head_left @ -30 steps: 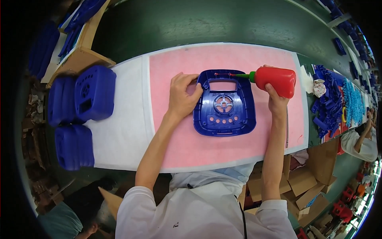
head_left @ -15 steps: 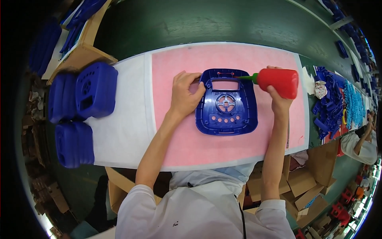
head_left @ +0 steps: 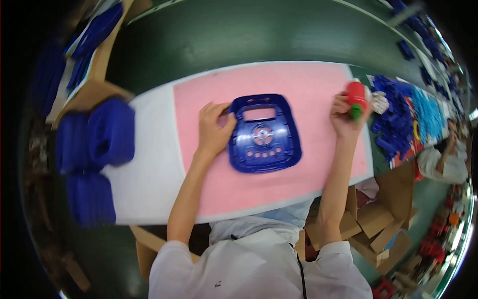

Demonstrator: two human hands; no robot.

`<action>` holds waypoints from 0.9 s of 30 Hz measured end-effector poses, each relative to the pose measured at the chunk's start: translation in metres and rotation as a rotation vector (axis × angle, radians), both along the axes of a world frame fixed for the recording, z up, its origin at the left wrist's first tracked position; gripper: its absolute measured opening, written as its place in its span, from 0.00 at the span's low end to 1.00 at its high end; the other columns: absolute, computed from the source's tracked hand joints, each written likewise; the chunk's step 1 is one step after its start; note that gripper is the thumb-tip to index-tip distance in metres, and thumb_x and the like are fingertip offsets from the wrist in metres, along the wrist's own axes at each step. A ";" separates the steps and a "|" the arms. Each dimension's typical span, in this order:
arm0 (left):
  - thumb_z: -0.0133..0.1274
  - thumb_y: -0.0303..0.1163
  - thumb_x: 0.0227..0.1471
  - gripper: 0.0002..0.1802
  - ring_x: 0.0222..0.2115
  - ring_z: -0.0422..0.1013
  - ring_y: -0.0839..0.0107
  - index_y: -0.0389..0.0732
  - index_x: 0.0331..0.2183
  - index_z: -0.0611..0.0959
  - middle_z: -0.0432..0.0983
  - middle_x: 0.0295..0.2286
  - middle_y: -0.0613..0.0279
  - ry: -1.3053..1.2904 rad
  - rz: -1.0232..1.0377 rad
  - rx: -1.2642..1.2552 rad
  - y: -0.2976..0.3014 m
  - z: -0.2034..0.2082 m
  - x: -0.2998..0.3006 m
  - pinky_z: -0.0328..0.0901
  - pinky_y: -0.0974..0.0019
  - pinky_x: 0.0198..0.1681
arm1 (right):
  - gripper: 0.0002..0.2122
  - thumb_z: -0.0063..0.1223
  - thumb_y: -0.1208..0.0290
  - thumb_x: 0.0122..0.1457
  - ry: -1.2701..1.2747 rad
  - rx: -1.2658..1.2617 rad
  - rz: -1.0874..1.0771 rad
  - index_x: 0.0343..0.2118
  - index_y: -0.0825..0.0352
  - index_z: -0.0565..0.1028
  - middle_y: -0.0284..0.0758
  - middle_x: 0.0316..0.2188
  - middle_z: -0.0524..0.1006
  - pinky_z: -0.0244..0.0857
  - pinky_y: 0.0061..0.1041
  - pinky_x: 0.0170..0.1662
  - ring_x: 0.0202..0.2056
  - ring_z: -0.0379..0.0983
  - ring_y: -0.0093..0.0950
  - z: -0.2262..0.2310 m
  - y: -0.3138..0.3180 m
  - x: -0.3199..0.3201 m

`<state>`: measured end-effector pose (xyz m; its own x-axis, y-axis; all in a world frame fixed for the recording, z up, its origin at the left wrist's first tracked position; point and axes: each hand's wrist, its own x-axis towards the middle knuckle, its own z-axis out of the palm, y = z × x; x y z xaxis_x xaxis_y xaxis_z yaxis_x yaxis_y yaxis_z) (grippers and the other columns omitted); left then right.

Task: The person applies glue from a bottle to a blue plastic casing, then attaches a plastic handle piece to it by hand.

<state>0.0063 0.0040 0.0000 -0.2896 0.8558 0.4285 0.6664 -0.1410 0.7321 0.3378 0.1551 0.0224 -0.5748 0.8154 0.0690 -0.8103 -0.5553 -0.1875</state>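
A dark blue plastic housing [head_left: 249, 138], with a rectangular opening, a round grille and a row of small holes, lies on the pink sheet [head_left: 209, 189]. My left hand [head_left: 216, 128] grips its upper left edge, thumb against the rim. Over at the right side of the sheet, my right hand [head_left: 343, 117] is wrapped round a red squeeze bottle [head_left: 356, 93]. The bottle's green tip points down toward me, apart from the housing. Some blur softens the bottle and hand.
Blue housings [head_left: 112, 132] are stacked at the left by a cardboard box [head_left: 89, 92]. Right of the sheet lie a crumpled white cloth [head_left: 380, 102], a heap of blue plastic parts [head_left: 393, 117] and light blue pieces [head_left: 428, 114]. Opened cartons [head_left: 373, 217] stand below; another person [head_left: 442, 162] sits far right.
My right hand has drawn the bottle away from the housing's top edge, to the right, and turned its tip downward. My left hand stays on the housing. The whole view has shifted slightly.
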 end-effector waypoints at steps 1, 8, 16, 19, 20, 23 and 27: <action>0.57 0.30 0.46 0.13 0.37 0.72 0.58 0.38 0.36 0.83 0.79 0.31 0.56 0.005 -0.002 0.004 -0.002 -0.005 -0.002 0.57 0.53 0.57 | 0.26 0.56 0.45 0.55 -0.348 0.043 0.005 0.43 0.64 0.73 0.32 0.29 0.73 0.67 0.22 0.26 0.26 0.71 0.22 -0.002 0.011 0.011; 0.57 0.26 0.47 0.13 0.41 0.70 0.58 0.37 0.39 0.82 0.77 0.35 0.54 -0.073 0.008 -0.098 -0.007 -0.013 -0.014 0.64 0.59 0.49 | 0.40 0.41 0.30 0.53 -2.378 0.803 0.086 0.15 0.74 0.76 0.41 0.12 0.75 0.72 0.30 0.28 0.19 0.77 0.32 0.050 0.019 -0.051; 0.55 0.23 0.48 0.13 0.40 0.69 0.60 0.35 0.39 0.81 0.76 0.34 0.55 -0.157 -0.025 -0.101 -0.005 -0.013 -0.010 0.64 0.60 0.47 | 0.11 0.51 0.64 0.49 -2.584 1.206 -0.658 0.29 0.65 0.81 0.45 0.29 0.80 0.71 0.42 0.38 0.33 0.77 0.44 0.087 0.099 0.089; 0.55 0.23 0.48 0.13 0.40 0.69 0.60 0.35 0.39 0.81 0.76 0.34 0.55 -0.173 -0.011 -0.114 -0.005 -0.014 -0.011 0.64 0.60 0.47 | 0.10 0.50 0.70 0.48 -2.594 1.339 -0.690 0.33 0.65 0.80 0.44 0.32 0.79 0.70 0.41 0.42 0.37 0.76 0.44 0.073 0.148 0.160; 0.55 0.23 0.48 0.13 0.40 0.69 0.61 0.35 0.39 0.81 0.76 0.34 0.55 -0.180 -0.019 -0.118 -0.002 -0.017 -0.008 0.64 0.60 0.47 | 0.11 0.51 0.72 0.48 -2.608 1.399 -0.641 0.34 0.65 0.80 0.43 0.34 0.79 0.69 0.40 0.44 0.39 0.76 0.43 0.064 0.163 0.185; 0.55 0.24 0.48 0.13 0.41 0.69 0.60 0.36 0.38 0.81 0.76 0.35 0.54 -0.123 -0.030 -0.087 -0.003 -0.019 -0.010 0.64 0.60 0.47 | 0.13 0.56 0.75 0.45 -2.604 1.608 -0.381 0.36 0.63 0.80 0.40 0.38 0.79 0.68 0.36 0.45 0.41 0.74 0.41 0.044 0.183 0.213; 0.56 0.25 0.47 0.13 0.42 0.69 0.59 0.36 0.39 0.81 0.77 0.36 0.54 -0.182 -0.015 -0.127 -0.006 -0.020 -0.014 0.62 0.59 0.50 | 0.14 0.59 0.77 0.41 -2.755 1.512 -0.095 0.36 0.62 0.80 0.39 0.35 0.79 0.68 0.35 0.44 0.41 0.73 0.39 0.036 0.191 0.206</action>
